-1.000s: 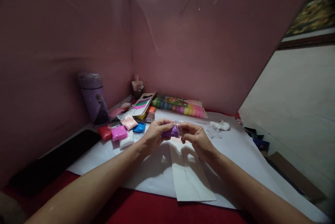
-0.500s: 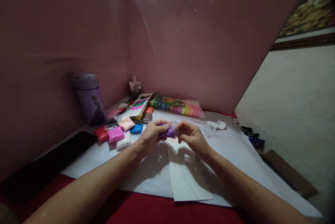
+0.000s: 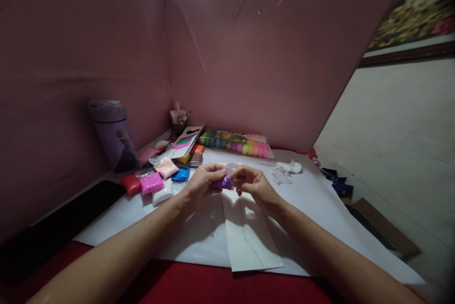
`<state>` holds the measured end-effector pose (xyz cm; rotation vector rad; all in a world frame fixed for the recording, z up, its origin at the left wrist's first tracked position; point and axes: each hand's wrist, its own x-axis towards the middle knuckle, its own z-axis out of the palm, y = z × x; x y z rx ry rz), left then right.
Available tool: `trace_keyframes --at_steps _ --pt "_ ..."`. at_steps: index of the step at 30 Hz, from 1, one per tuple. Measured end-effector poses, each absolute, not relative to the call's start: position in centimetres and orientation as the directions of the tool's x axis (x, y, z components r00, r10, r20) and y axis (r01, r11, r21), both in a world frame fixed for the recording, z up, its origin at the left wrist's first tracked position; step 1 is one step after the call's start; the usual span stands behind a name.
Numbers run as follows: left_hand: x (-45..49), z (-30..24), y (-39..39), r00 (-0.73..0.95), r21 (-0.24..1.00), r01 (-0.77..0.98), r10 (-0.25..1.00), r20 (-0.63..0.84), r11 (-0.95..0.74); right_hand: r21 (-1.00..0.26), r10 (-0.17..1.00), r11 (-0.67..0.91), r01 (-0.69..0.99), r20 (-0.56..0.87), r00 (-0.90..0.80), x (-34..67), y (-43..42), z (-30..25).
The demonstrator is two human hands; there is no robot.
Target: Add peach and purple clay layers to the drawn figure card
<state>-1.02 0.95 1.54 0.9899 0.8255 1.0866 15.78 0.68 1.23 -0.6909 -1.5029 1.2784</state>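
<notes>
Between my two hands is a small clear packet of purple modelling clay (image 3: 223, 182). My left hand (image 3: 206, 182) is closed on its left side, thumb on top. The fingers of my right hand (image 3: 255, 184) pinch the clear plastic at the packet's right end. Beneath the hands lies a white card (image 3: 249, 242) with a thin curved pencil line drawn down it; its upper part is hidden by my hands. To the left are clay packets, among them pink (image 3: 151, 183), red (image 3: 131, 183), blue (image 3: 181, 174) and white (image 3: 162, 195).
A purple tumbler (image 3: 113, 138) stands at the left beside a long black object (image 3: 71, 218). At the back are a long pack of colourful clay (image 3: 234, 143), a coloured picture card (image 3: 185, 142) and a small pot (image 3: 178, 126). Crumpled clear plastic (image 3: 282, 176) lies right.
The whole view has shifted slightly, so things appear a little farther left. Both hands remain on the purple packet, and the right fingers have moved slightly against its plastic end.
</notes>
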Motion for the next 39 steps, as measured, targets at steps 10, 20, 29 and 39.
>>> trace_keyframes --at_steps 10,20,29,39 --pt "-1.1 2.1 1.0 0.198 0.925 -0.363 0.979 -0.040 0.111 -0.917 0.877 0.387 -0.100 0.399 -0.268 15.9 1.1 1.1" --pt "-1.1 2.2 0.9 0.077 0.940 -0.339 0.995 0.067 -0.037 -0.758 0.761 0.633 0.160 0.570 -0.309 16.1 0.7 1.2" --pt "-0.9 2.1 0.9 0.069 0.936 -0.351 0.997 0.038 -0.011 -0.807 0.766 0.571 0.151 0.457 -0.452 16.4 0.7 1.9" --pt "-1.1 2.3 0.9 0.085 0.950 -0.310 0.996 0.002 0.025 -0.761 0.762 0.603 0.239 0.460 -0.456 16.5 0.4 2.6"
